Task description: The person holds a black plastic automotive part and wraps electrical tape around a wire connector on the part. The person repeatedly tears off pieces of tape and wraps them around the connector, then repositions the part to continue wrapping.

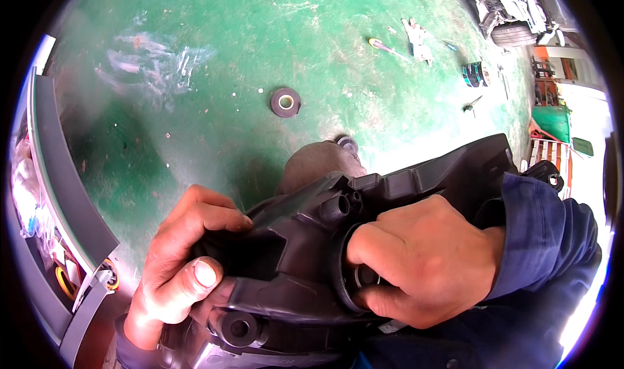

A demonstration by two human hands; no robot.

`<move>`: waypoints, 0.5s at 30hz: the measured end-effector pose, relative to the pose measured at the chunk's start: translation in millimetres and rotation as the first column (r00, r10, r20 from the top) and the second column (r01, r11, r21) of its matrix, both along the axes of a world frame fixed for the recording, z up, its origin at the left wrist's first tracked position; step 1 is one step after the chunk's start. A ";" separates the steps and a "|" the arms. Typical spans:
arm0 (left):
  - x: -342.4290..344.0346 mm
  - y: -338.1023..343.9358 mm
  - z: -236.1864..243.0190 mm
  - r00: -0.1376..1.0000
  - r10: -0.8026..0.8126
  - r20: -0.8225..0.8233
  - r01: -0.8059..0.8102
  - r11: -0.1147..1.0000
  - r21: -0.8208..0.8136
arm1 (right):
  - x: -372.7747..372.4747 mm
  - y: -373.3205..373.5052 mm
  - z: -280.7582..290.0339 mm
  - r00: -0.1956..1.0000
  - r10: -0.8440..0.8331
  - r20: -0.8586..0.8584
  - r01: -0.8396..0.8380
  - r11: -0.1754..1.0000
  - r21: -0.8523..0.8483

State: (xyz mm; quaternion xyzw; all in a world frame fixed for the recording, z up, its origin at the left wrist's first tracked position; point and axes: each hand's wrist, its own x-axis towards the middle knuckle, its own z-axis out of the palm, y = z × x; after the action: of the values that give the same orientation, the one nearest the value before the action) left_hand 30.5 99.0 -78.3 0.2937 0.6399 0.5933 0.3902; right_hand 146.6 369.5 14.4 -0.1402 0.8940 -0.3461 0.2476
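A large black plastic car headlight housing (305, 252) rests across my lap, its back with ports and round openings facing up. My left hand (185, 258) grips its left end, thumb on the near side and fingers over the far edge. My right hand (422, 262) reaches into the big round opening (341, 271) at the housing's middle. Its fingers are bent inside the rim, around a small round part (367, 277); their tips and what they hold are mostly hidden. A short tube port (333, 206) stands beyond the opening, and another round port (239, 329) sits near my left wrist.
On the green floor (214, 18) lie a roll of dark tape (285, 102), a screwdriver (387, 48), a glove (417, 41) and a black-and-blue roll-shaped item (476, 75). A grey cart with drawers (71, 174) stands at left. Car parts with a tyre (513, 34) are at far right.
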 end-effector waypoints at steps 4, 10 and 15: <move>-4.5 0.5 -1.4 1.000 -0.003 -0.008 0.003 0.999 0.036 | -8.5 -0.7 6.3 0.997 0.002 0.071 -0.006 0.998 0.059; -9.2 -10.2 -14.9 0.998 -0.017 0.058 0.012 0.995 0.095 | -41.0 18.7 54.0 0.947 0.321 -0.002 -0.308 0.911 0.273; 12.3 -9.6 -8.5 0.847 0.316 0.429 -0.341 0.940 -0.018 | 29.4 144.5 78.3 0.632 -0.194 -0.750 0.489 0.851 0.191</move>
State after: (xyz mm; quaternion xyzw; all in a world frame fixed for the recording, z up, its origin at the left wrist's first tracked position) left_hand 42.7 89.5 -86.8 0.0548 0.5623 0.7195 0.4040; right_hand 176.0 514.0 92.6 -0.0358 0.9776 -0.1278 -0.1636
